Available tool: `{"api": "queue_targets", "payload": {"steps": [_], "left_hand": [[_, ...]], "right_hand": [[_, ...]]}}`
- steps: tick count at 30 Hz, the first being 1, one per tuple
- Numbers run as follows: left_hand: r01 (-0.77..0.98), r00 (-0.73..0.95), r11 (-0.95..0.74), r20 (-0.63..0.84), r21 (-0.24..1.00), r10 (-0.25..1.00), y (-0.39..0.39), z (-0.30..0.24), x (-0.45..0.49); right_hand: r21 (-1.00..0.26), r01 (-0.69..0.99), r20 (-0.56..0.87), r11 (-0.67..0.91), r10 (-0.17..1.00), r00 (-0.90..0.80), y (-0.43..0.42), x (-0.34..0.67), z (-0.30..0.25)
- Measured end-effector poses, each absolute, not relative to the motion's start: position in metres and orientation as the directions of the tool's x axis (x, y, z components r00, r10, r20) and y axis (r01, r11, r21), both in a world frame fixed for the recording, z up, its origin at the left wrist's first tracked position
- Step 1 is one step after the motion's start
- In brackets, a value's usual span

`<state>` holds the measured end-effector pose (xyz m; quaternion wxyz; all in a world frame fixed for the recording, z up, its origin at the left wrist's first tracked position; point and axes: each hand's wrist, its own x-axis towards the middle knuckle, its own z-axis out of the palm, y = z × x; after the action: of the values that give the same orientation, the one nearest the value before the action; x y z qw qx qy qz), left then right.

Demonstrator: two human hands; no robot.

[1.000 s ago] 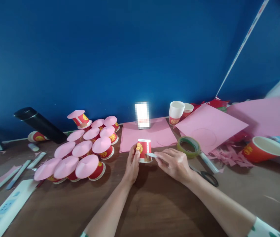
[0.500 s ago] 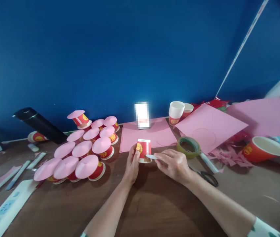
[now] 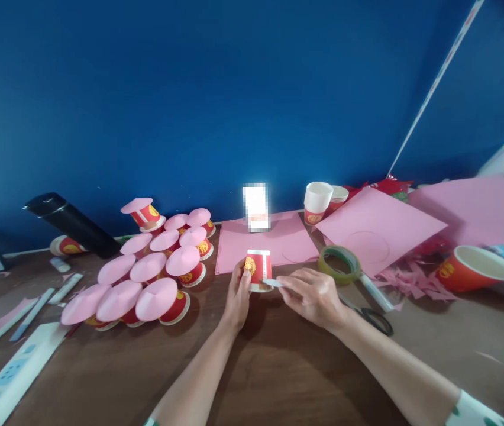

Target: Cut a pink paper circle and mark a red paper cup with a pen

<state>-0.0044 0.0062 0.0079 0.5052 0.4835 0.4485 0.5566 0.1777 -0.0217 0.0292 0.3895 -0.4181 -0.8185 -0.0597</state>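
My left hand [image 3: 239, 292] is closed round the side of a red paper cup [image 3: 259, 266] with a gold print, its thumb on the front. The cup is held upside down above the table, rim downward, with a white upright strip on its wall. In a pinch, my right hand [image 3: 312, 296] holds a small pale flat piece [image 3: 272, 283], whose tip touches or nearly touches the cup near the rim. I cannot tell what this piece is. To the left stand several upturned red cups with pink paper cone tops [image 3: 157, 299].
Pink paper sheets [image 3: 234, 242] lie behind my hands. At right are a tape roll [image 3: 339, 264], scissors [image 3: 378, 321], stacked cups [image 3: 317, 201], paper scraps [image 3: 412, 281] and a tipped cup [image 3: 478, 269]. A black flask [image 3: 74, 222] and power strip [image 3: 16, 373] are at left.
The cup has shifted or turned very slightly to the left. The pale piece now sits a touch lower, close to the rim. Both hands keep nearly the same place.
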Motion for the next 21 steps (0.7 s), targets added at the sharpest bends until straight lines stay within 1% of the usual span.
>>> {"api": "queue_targets", "payload": {"steps": [5,14,21], "left_hand": [[-0.113,-0.014,-0.093,0.092,0.989,0.996,0.0056,0.0073,-0.0042],[-0.122,-0.026,-0.079,0.076,0.989,0.997,0.0057,0.0081,-0.0037],[-0.112,-0.019,-0.083,0.082,0.99,0.996,0.0061,0.0064,-0.0043]], "right_hand": [[-0.234,0.745,0.68,0.625,0.652,-0.334,-0.0216,0.1786,0.0281],[-0.208,0.729,0.692,0.652,0.625,-0.361,-0.0225,0.1768,0.0325],[-0.237,0.734,0.694,0.637,0.639,-0.331,-0.0215,0.1785,0.0299]]}}
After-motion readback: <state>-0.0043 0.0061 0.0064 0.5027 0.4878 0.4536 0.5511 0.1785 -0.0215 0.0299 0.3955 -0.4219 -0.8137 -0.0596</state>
